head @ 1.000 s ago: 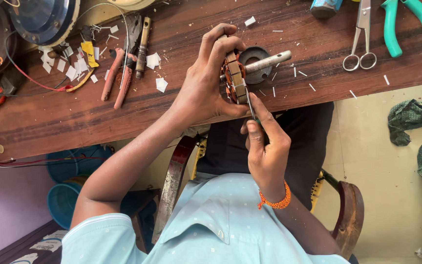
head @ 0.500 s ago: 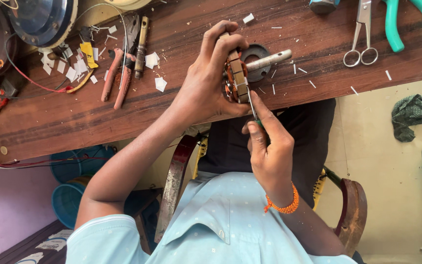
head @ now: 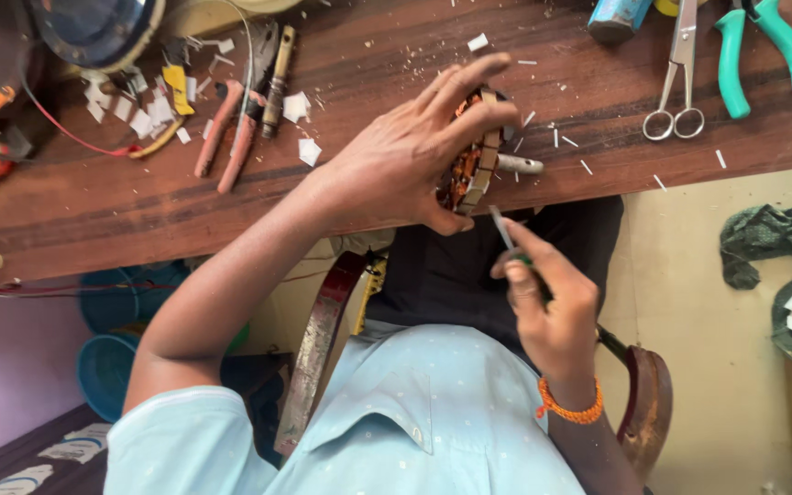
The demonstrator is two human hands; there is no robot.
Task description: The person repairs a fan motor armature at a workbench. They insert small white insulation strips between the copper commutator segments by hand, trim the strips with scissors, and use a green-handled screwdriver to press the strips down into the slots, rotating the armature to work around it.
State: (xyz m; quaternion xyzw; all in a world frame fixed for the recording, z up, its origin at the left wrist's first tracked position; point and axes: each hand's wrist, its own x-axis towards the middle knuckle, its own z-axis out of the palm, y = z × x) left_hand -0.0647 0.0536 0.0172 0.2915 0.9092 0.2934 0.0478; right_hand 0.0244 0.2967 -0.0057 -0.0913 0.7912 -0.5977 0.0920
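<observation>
Gripping a small motor stator at the near edge of the wooden workbench, the left hand has its fingers spread and curled over the top of the part, thumb underneath, so that the part is clamped edge-on between them; copper-coloured windings show between the pale laminations of the stator, and a short metal shaft sticks out of it to one side, just above the bench surface; the right hand sits just below the bench edge, closed in a pinch on a thin metal tool, whose tip points up toward the lower rim of the stator and lies just short of it, whether touching or not cannot be told; an orange bracelet circles the right wrist; the person wears a light blue shirt and sits on a chair with a dark red curved frame; on the bench, well apart from the hands, lie red-handled pliers among scraps of white paper, a pair of steel scissors and, just beside them, green-handled pliers; small white slivers are scattered over the wood around the stator; a round dark-blue housing with a red wire running from under it stands at the far corner of the bench; blue plastic tubs sit on the floor beneath the bench, and a dark green cloth lies crumpled on the pale floor on the other side.
</observation>
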